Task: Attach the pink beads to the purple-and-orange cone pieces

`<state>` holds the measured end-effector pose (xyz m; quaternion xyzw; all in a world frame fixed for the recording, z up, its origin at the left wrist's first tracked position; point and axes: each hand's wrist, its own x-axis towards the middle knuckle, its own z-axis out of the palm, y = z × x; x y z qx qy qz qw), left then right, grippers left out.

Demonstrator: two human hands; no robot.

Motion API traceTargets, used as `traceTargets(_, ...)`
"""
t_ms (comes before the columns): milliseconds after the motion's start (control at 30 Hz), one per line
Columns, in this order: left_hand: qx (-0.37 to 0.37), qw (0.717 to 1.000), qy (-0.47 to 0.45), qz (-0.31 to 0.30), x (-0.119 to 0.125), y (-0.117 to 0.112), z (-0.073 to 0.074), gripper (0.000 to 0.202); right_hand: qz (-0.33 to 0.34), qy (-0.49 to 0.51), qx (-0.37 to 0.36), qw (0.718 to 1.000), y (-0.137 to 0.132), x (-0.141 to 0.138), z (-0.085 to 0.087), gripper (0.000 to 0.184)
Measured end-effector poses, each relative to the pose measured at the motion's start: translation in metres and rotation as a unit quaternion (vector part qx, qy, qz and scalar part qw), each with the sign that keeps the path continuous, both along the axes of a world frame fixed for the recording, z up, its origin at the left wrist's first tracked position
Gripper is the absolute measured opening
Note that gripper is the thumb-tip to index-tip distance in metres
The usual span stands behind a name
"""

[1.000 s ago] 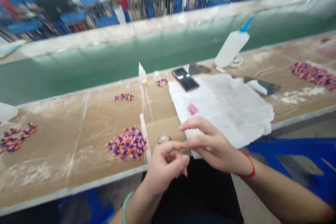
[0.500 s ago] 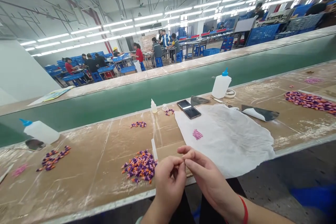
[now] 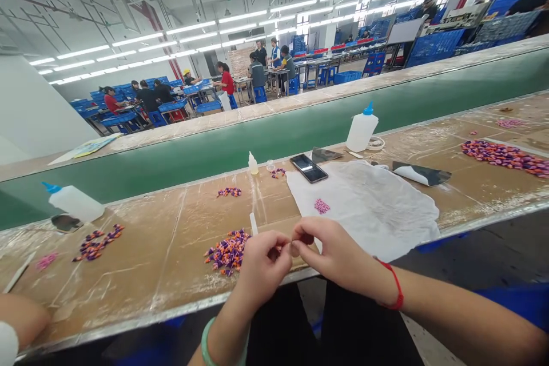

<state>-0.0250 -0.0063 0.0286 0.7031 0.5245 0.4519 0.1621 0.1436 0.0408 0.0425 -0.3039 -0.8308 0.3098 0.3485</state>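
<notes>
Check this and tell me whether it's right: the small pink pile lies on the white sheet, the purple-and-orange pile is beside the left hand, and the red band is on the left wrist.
One thing is wrong: the head view shows the red band on the right hand's wrist. The pink pile and purple-and-orange pile are as you said.

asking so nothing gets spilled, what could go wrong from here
The left hand is close beside the loose purple-and-orange pile, so a careless move might scatter pieces.

Loose pink bits lie on the white sheet near the right hand; tugging that sheet could shift them.
</notes>
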Motion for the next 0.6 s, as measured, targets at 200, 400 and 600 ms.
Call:
traceTargets(200,-0.105,0.99,-0.088,-0.038,-0.01,0.003,0.004,0.018,0.035,-0.047,-0.05,0.997,0.004,-0.002,0.009,0.009)
traceTargets(400,-0.136,0.984,-0.11,-0.043,-0.016,0.003,0.005,0.018,0.042,-0.042,-0.09,0.994,0.007,-0.007,0.007,0.009)
traceTargets(600,-0.126,0.986,-0.101,-0.044,-0.017,0.006,-0.001,0.02,0.04,-0.072,-0.079,0.993,0.009,-0.012,0.003,0.008)
